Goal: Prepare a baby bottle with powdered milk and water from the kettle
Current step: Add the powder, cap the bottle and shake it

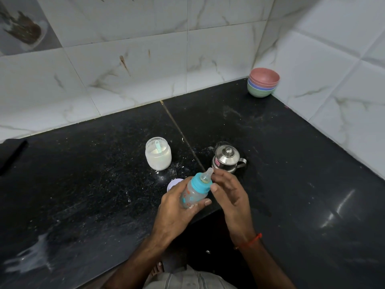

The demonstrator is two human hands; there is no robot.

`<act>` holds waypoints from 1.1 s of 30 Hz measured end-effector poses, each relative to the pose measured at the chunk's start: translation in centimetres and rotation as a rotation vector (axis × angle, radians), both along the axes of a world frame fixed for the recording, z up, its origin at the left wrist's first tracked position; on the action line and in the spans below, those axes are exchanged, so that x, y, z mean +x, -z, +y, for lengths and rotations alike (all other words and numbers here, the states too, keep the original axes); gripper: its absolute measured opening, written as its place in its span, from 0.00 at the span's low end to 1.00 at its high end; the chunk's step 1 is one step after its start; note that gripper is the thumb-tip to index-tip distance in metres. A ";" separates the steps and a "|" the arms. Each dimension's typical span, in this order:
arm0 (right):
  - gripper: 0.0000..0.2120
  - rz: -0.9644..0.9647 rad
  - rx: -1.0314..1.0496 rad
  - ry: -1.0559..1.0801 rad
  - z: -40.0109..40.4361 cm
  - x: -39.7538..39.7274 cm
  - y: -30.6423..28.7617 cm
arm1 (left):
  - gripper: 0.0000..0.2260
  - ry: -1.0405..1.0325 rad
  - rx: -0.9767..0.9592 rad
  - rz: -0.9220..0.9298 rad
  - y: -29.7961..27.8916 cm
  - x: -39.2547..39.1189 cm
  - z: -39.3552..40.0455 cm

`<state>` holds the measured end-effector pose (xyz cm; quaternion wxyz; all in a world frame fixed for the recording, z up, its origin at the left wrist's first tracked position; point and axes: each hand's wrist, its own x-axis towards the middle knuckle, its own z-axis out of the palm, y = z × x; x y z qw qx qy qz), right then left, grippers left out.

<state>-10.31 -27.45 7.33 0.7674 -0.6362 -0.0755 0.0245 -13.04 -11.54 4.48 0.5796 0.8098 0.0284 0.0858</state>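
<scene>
My left hand (pixel 179 207) grips a clear baby bottle (pixel 194 193) with a blue collar and a teat, tilted with the teat up and to the right, above the front of the black counter (pixel 83 184). My right hand (pixel 229 192) is beside the collar, thumb touching the blue ring, fingertips near the teat. An open jar of white milk powder (pixel 158 154) with a light-blue scoop in it stands behind to the left. A small steel kettle (pixel 227 158) with its lid on stands behind the hands to the right.
A white lid (pixel 173 184) lies on the counter, partly hidden by my left hand. Stacked coloured bowls (pixel 263 82) sit in the far right corner by the tiled wall. Spilled white powder dusts the counter near the jar and at the front left.
</scene>
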 end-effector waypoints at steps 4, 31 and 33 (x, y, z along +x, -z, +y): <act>0.15 -0.020 -0.012 0.024 -0.3 -0.1 -0.3 | 0.29 0.001 -0.007 -0.009 -0.1 0.0 0.7; 0.16 0.035 -0.096 0.066 4.1 1.3 -4.1 | 0.23 0.175 0.277 -0.129 -2.5 1.8 0.4; 0.20 -0.030 -0.129 -0.017 3.8 1.6 -4.5 | 0.23 0.162 0.255 -0.125 -3.4 1.9 0.5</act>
